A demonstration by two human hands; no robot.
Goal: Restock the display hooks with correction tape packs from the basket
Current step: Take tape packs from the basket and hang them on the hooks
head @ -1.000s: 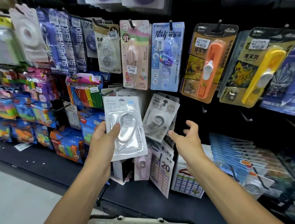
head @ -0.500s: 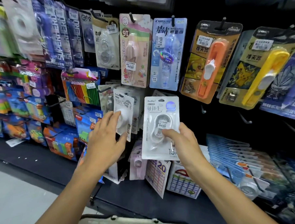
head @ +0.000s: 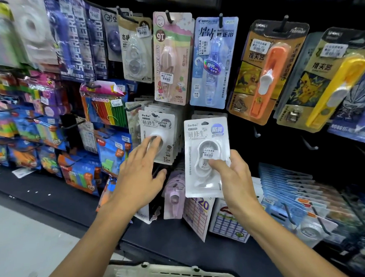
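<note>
Right hand (head: pixel 231 176) pinched a white correction tape pack (head: pixel 206 156) by its lower half, held just right of the hanging stack (head: pixel 158 137), not yet on a hook. Left hand (head: pixel 140 173) was apart, fingers straight, touching the stack's front pack. Basket (head: pixel 168 274) sat at the bottom edge.

Risks: the hang hole could miss the hook tip, hidden behind the card; the low grip could let the pack tilt; pushing the stack might knock packs off.

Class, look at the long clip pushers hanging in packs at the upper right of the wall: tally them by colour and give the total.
Orange clip pusher: 1
Yellow clip pusher: 1
Total: 2
</note>
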